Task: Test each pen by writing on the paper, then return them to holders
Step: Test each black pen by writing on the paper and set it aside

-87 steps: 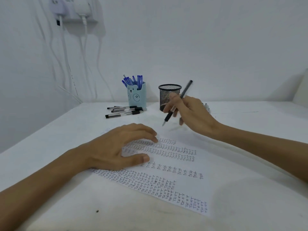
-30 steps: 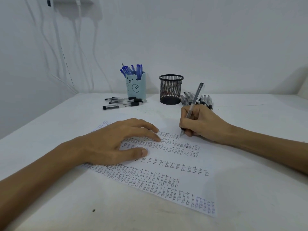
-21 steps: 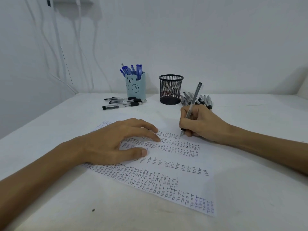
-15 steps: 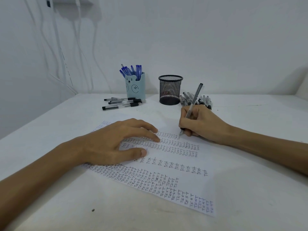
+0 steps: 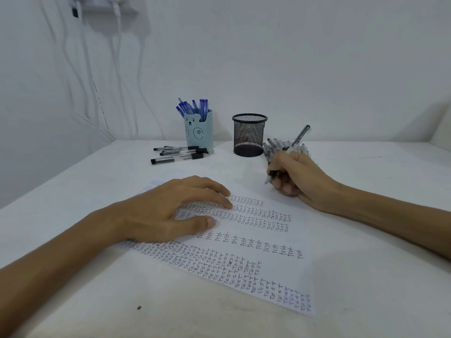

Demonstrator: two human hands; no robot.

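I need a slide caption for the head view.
Right hand grips a pen; left hand rests on the paper covered with TEST words.

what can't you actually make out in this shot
All in the head view:
- Pile of dark pens beside the black mesh holder: count hidden behind the right hand.
- White paper sheet: writing under the left hand.
- Slim dark pen: its grip section, wrapped by the right hand's fingers.
- Blue pens: lower ends inside the opaque light-blue bear holder.
- White wall socket: cut off by the top edge.
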